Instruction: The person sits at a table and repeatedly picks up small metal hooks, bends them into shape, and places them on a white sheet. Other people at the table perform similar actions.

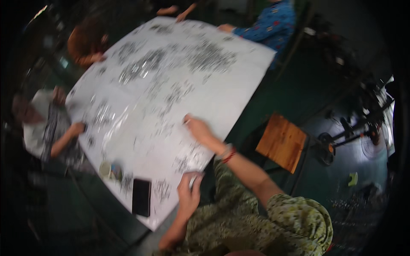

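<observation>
My right hand [199, 130] reaches out over a white-topped table [232, 94], its fingertips pinched together near scattered small dark pieces [162, 127]. Whatever lies between those fingertips is too blurred to name. Closer to me, my left hand [189, 192] is held at the table's near edge with thumb and fingers curled toward each other. A small pale thing shows between them, but I cannot make out its kind. Just beyond the left hand lies a cluster of thin dark pieces [181, 163], and another small cluster [162, 190] sits to its left.
A black phone [141, 197] lies at the near corner, with a pale cup [105, 170] beyond it. Larger heaps of dark pieces [209, 56] cover the far half. Other people sit around the table, including one in a blue patterned sleeve [273, 23]. A wooden stool [282, 143] stands at right.
</observation>
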{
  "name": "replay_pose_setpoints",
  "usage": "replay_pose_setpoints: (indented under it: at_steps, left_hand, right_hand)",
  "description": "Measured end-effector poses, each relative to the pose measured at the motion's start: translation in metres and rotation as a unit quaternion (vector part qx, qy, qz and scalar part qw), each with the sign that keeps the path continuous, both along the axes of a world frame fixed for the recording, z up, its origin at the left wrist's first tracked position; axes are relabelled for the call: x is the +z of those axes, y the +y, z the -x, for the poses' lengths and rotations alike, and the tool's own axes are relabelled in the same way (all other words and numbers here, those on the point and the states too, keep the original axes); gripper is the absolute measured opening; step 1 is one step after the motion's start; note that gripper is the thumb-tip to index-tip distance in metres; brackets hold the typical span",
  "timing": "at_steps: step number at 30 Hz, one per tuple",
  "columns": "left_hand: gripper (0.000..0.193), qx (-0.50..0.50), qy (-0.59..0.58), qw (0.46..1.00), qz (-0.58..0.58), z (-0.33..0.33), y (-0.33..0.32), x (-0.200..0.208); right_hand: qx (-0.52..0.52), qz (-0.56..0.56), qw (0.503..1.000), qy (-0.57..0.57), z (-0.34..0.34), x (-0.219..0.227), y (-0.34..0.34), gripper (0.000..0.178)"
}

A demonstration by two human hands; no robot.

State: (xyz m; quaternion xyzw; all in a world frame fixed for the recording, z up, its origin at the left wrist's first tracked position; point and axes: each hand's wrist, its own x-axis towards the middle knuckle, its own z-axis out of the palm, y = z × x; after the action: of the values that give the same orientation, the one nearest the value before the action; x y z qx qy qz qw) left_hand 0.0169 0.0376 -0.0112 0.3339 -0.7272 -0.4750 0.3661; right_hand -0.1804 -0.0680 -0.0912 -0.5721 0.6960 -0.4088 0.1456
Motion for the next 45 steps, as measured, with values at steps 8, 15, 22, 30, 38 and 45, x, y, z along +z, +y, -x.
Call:
replay_pose_setpoints:
  at_steps: [8,15,22,30,38,45]
  left_hand:
    - [0.011,-0.008,0.041,0.999,-0.012,0.023,-0.012,-0.004]
    - [0.011,-0.005,-0.002,1.0,0.017,0.03,-0.003,0.001]
    - [0.029,-0.008,0.009,0.998,0.067,0.025,-0.017,-0.017]
    - [0.017,0.241,-0.232,0.92,0.202,0.017,-0.251,-0.049]
    - [0.016,0.193,-0.422,0.848,0.257,0.016,-0.306,-0.096]
    - [0.015,0.088,-0.362,0.9,0.227,-0.068,-0.208,0.041]
  right_hand:
    - [0.119,-0.026,0.985,-0.119,-0.004,0.106,0.119,0.022]
    - [0.059,0.032,0.976,-0.205,-0.021,0.134,0.147,0.039]
    - [-0.013,0.05,0.989,-0.139,-0.018,0.138,0.161,0.013]
    - [-0.044,-0.001,0.979,-0.2,-0.01,0.119,0.173,0.01]
    - [-0.038,-0.02,0.977,-0.209,0.006,0.107,0.185,0.013]
    - [-0.023,0.029,0.972,-0.234,0.002,0.105,0.196,0.01]
